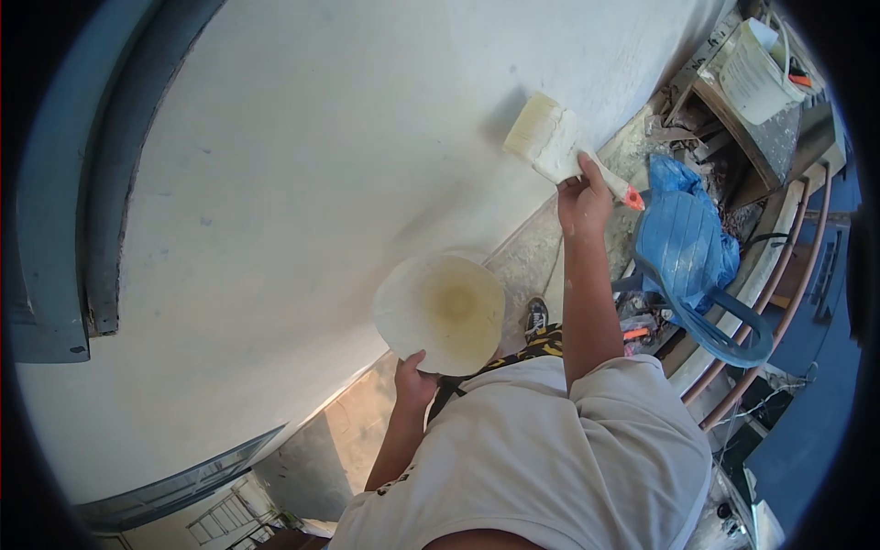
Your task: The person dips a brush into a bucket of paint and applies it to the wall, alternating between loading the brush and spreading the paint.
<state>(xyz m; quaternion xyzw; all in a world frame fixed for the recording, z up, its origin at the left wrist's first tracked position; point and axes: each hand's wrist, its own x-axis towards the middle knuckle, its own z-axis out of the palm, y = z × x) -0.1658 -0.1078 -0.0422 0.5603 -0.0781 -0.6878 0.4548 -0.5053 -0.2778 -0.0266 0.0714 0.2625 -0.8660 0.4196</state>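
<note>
My right hand [583, 200] grips the handle of a wide paintbrush [550, 142] with pale bristles and an orange handle tip. The bristles rest against the white wall [302, 183]. My left hand [414, 380] holds the rim of a round white container [442, 312] with a yellowish stain inside, kept low near my chest. I wear a white shirt [541, 458].
A blue plastic chair with a blue bag [683, 238] stands to the right. A white bucket [753, 78] sits on a wooden stand at the upper right, amid debris. A grey-blue window frame [64, 229] edges the wall on the left. Concrete floor [532, 257] lies below.
</note>
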